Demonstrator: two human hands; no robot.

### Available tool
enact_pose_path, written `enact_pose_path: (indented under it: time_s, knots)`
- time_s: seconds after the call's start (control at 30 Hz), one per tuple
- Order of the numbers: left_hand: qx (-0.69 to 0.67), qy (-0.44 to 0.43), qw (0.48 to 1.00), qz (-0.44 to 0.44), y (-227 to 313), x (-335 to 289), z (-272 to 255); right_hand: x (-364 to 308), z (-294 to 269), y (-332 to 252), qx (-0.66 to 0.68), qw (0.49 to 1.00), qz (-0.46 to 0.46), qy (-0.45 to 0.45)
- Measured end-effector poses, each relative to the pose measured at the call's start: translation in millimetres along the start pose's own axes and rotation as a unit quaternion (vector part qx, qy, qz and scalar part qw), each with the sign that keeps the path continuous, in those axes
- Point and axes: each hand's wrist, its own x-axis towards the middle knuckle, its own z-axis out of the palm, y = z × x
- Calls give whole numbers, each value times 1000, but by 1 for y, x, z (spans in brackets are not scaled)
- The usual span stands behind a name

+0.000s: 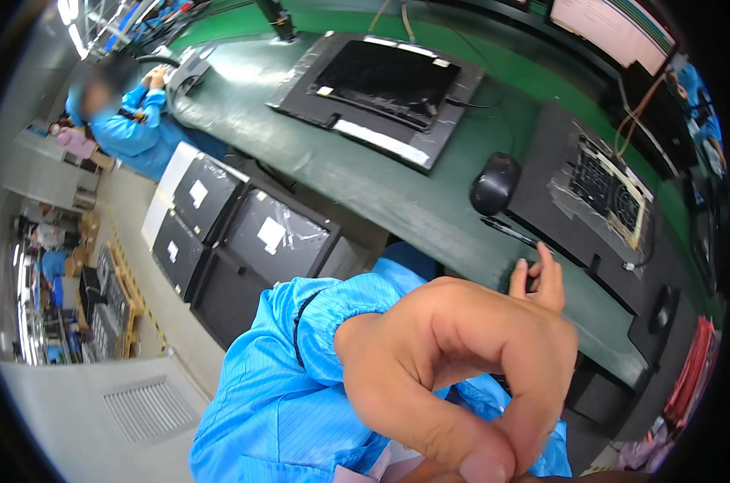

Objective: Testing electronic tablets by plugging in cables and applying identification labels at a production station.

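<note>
My left hand (461,354) is raised close up in a blue sleeve (260,378). Its fingers curl round and press against the thumb near the lower edge; whatever they may hold there cannot be made out. Beyond it, my right hand (546,290) lies at the edge of the green bench (365,181), partly hidden, with its visible fingers stretched out. One fingertip is by the end of a dark pen (510,231); whether it touches cannot be told. A black computer mouse (494,183) sits just past the pen.
A dark screen panel (385,84) lies on a black board at the back. To the right, another black board bears a small framed part (610,189). Dark trays (276,229) with white labels stand lower left. A monitor (614,32) is upper right. A person in blue (131,133) sits far left.
</note>
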Motion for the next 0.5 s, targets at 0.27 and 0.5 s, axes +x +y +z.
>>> enact_pose_path:
  time_s: [0.27,0.5]
  knots:
    - [-67,128,989,22,-27,9,-3,6,-6,-4,-68,994,-83,10]
    - [696,58,713,56,-85,-9,-99,13,-15,-1,-50,990,-132,22]
